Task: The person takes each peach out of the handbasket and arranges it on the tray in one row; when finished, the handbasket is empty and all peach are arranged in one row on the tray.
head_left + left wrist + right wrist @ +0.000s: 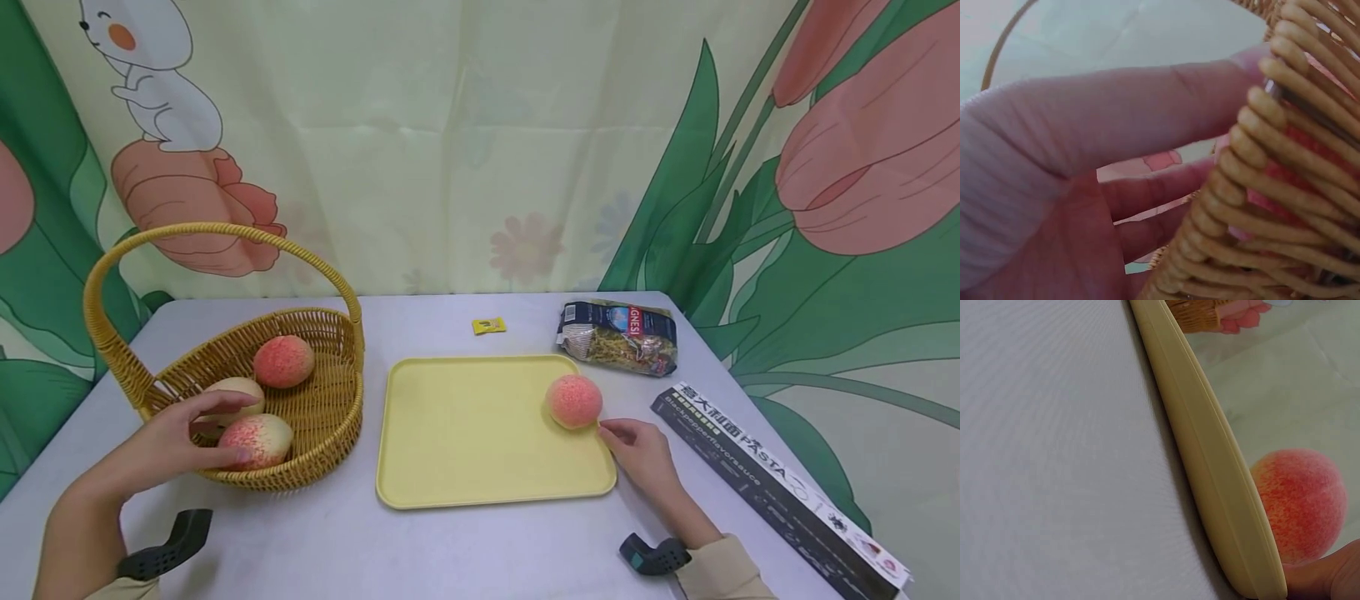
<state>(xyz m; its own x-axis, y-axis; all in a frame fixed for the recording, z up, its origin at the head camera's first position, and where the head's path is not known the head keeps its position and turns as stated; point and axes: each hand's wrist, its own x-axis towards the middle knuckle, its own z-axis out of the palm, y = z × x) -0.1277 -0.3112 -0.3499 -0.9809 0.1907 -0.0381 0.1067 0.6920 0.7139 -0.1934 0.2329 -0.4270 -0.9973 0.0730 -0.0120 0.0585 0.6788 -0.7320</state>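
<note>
My left hand [183, 433] reaches over the rim into a wicker basket [330, 442]. Its thumb lies against the nearest pink-and-cream peach [266, 440], while the index finger stretches across a pale peach [238, 388] behind it. The left wrist view shows the fingers [1154, 194] extended, with woven rim [1229, 181] covering part of them. A third, redder peach [284, 361] lies farther back in the basket. With thumb and fingertips my right hand [645, 454] pinches the right edge of a yellow tray [480, 433], right beside a pink peach [574, 402] on that tray.
A bag of pasta [618, 336] lies behind the tray's right corner, and a small yellow packet [489, 326] behind its middle. Along the table's right side lies a long black-and-white pasta box [780, 492]. The basket's tall handle [217, 229] arches above it. A printed curtain [450, 167] hangs behind.
</note>
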